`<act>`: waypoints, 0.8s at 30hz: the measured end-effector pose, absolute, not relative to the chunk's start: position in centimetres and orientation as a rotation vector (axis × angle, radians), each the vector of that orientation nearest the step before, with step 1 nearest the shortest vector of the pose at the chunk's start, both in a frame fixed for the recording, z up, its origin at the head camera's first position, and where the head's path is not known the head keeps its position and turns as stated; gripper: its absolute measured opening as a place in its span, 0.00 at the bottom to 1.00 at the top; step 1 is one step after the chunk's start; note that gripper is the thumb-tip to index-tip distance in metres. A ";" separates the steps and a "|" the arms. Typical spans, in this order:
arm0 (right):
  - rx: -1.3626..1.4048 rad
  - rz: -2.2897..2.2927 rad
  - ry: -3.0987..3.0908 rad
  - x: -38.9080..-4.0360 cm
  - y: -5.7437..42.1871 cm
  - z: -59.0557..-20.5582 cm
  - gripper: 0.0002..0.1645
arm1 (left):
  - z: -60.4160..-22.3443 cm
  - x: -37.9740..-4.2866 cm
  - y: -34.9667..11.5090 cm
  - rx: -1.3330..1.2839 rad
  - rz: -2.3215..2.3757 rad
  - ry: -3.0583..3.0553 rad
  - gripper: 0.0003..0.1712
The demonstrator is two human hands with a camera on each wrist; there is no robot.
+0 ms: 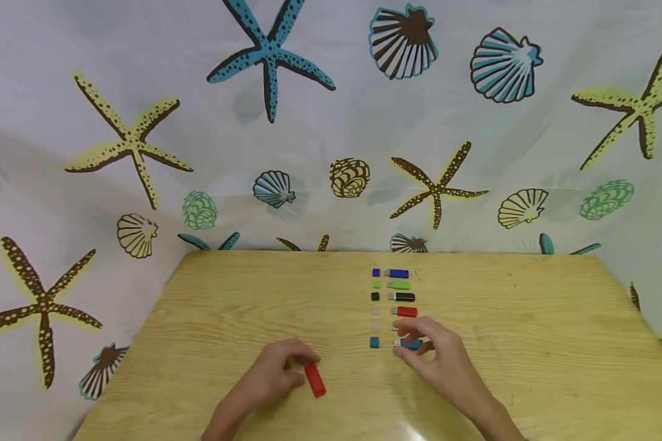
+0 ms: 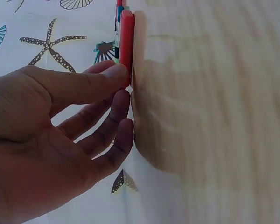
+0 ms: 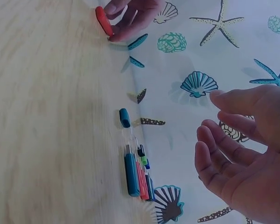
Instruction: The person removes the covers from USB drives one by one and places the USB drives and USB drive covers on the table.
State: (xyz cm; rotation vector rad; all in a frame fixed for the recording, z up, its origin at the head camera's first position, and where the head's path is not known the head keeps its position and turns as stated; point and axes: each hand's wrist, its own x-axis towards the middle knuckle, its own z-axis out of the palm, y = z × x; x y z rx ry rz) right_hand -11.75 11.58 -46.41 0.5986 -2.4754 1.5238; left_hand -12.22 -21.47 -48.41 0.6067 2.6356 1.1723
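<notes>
A red USB stick [image 1: 315, 380] lies on the table at a slant, near the front. Beside it is my left hand [image 1: 278, 367], fingers loosely bent. The index fingertip is at the stick's far end and the thumb at its left; in the left wrist view the thumb overlaps the end of the stick. I see no firm hold. My right hand [image 1: 438, 355] hovers over the near end of a column of USB sticks, thumb and fingers apart, holding nothing. Under it lies a teal USB stick [image 3: 131, 175], partly hidden in the head view; another stick behind is mostly covered.
Farther back in the column lie red [image 1: 407, 312], black [image 1: 404, 297], green [image 1: 400, 285] and blue [image 1: 399, 274] USB sticks. Left of them runs a column of small caps, from a blue cap [image 1: 376, 272] to a teal cap [image 1: 374, 342]. A patterned cloth [image 1: 309, 220] hangs behind the table.
</notes>
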 end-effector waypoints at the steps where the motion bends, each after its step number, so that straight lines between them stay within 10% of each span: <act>1: 0.611 1.522 -2.478 -11.7 11.5 -46.5 0.23 | -48.5 -12.2 -21.3 0.621 1.165 2.642 0.20; 24: 0.863 1.569 -2.448 -10.4 9.1 -47.5 0.18 | -48.2 -11.8 -19.9 0.735 1.011 2.678 0.10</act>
